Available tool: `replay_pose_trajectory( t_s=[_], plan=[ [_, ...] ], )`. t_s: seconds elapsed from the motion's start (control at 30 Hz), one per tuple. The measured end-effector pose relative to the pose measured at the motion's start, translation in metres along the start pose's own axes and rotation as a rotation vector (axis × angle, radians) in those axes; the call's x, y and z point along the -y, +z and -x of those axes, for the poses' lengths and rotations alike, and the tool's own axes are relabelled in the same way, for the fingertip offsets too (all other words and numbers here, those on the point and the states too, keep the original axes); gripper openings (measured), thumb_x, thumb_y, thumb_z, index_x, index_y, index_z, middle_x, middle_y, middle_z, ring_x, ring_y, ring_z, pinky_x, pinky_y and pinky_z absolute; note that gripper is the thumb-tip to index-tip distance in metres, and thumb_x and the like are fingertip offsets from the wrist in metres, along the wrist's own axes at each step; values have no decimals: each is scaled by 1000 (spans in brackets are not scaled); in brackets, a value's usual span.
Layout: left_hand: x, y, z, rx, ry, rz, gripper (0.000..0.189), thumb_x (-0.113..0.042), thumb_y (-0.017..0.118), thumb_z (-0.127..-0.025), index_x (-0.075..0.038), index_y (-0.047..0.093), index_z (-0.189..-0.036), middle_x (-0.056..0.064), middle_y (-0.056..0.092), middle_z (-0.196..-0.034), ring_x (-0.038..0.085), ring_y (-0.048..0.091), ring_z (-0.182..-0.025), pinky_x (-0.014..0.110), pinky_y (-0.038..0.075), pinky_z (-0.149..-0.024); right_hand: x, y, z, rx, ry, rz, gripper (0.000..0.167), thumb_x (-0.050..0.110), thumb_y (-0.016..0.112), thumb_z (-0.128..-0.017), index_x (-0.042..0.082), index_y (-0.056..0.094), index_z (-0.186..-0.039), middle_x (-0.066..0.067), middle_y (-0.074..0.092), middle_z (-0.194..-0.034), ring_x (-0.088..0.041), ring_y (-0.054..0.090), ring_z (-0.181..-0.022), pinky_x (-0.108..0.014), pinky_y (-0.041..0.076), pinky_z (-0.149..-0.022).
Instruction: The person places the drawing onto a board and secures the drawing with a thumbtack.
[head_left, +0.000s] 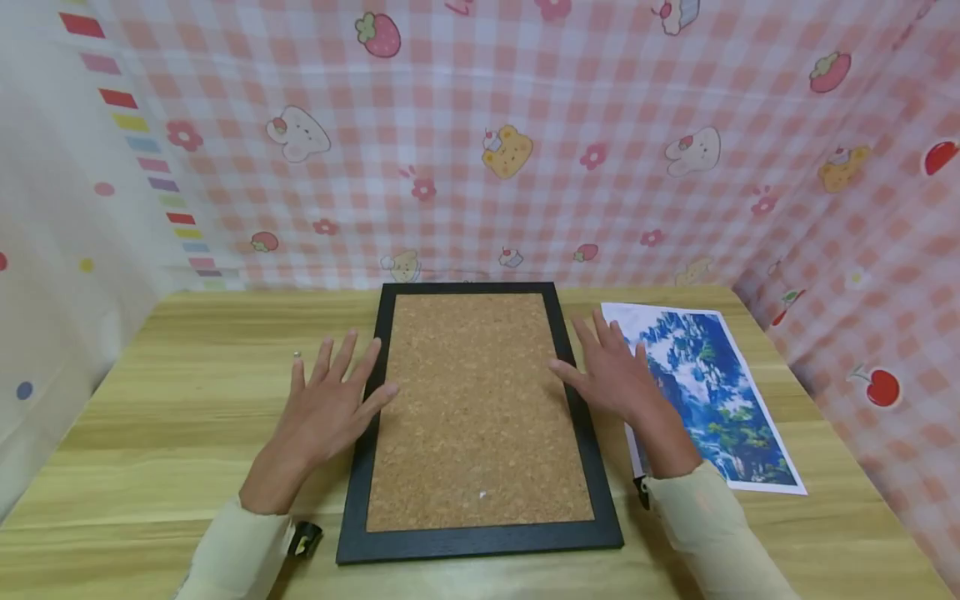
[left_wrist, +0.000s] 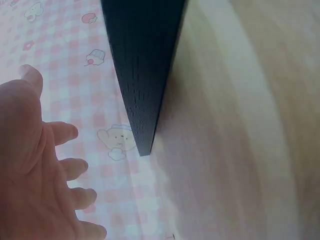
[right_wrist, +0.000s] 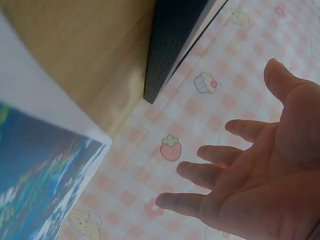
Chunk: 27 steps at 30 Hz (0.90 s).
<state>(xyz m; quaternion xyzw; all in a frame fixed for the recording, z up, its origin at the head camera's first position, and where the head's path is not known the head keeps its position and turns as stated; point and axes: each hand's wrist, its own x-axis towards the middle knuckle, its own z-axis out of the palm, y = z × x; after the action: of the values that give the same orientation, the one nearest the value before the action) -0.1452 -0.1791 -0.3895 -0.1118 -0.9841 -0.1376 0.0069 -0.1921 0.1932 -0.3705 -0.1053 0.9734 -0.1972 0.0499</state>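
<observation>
A black-framed cork board (head_left: 480,417) lies flat on the wooden table in the head view, its long sides running away from me. My left hand (head_left: 326,408) is over its left edge, fingers spread and straight, holding nothing. On the other side my right hand (head_left: 611,371) spreads its fingers by the frame's right edge, also holding nothing. Both wrist views show the palms, left hand (left_wrist: 45,170) and right hand (right_wrist: 250,165), apart from the black frame (left_wrist: 142,75). A printed landscape picture (head_left: 720,400) in blue and green lies beside the board, partly under my right forearm.
The wooden table (head_left: 202,417) ends at a pink checked cloth (head_left: 465,108) that hangs behind it and along the right. A white cloth with coloured dots (head_left: 67,208) hangs at the left. A small white speck (head_left: 482,495) shows on the cork near the front.
</observation>
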Motion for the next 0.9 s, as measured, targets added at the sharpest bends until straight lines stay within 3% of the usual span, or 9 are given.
replay_pose_trajectory(
  t_s=[0.37,0.7,0.9],
  plan=[
    [10,-4,1,1,-30,26,77,-63,30,-105,-11,24,-162,22,10,-167,50,3,-150,75,1,-111,-15,-14,4,-5,42,-64,87,58,48,-102,12,9,-164,-22,-5,-167,-49,-5,-150,-75,-5,-110],
    [16,-9,2,13,-40,57,78,-65,26,-105,-13,20,-163,23,7,-167,51,1,-150,76,0,-110,-34,-29,7,-8,72,-130,87,59,44,-104,9,5,-163,-25,-9,-166,-51,-6,-149,-76,-4,-109],
    [20,-13,2,21,-62,51,79,-65,25,-105,-12,20,-163,24,7,-166,51,0,-150,76,0,-110,-49,-36,6,-17,115,-155,90,63,41,-103,10,0,-163,-25,-13,-165,-53,-6,-148,-77,3,-108]
  ],
)
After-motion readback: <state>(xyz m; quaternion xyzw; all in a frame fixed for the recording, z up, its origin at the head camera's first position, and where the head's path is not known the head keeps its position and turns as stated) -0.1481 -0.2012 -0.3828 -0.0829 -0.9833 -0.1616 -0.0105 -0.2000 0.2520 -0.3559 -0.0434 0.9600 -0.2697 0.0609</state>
